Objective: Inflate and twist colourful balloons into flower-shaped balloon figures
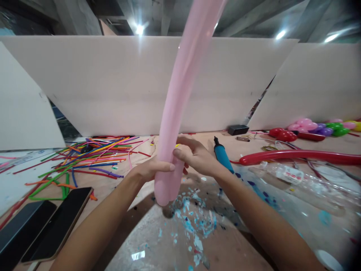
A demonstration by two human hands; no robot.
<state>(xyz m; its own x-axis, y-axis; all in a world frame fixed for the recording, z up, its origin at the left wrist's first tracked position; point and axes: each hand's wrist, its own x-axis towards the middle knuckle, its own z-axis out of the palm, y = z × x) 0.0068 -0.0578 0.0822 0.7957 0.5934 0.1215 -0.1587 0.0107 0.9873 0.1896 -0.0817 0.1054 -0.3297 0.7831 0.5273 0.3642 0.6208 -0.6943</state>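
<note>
the long pink balloon (179,86) stands nearly upright over the table (234,252), in front of the person, leaning right at the top and running out of view. it is blown up, so that part of the work looks done; whether its far end is tied cannot be seen. the low end seems doubled back into a short fold, and the left hand (148,168) grips it there, thumb laid across the front. the right hand (201,158) pinches the other side just above, fingers partly hidden behind the balloon. no finished twist shows along the visible length, so the shaping seems barely begun, with most of the tube plain. to the right, a red balloon (299,155) lies inflated and unshaped near the blue pump (224,156), pink bubbles (304,125) sit bunched beyond, and limp balloons (101,156) lie heaped at left
</note>
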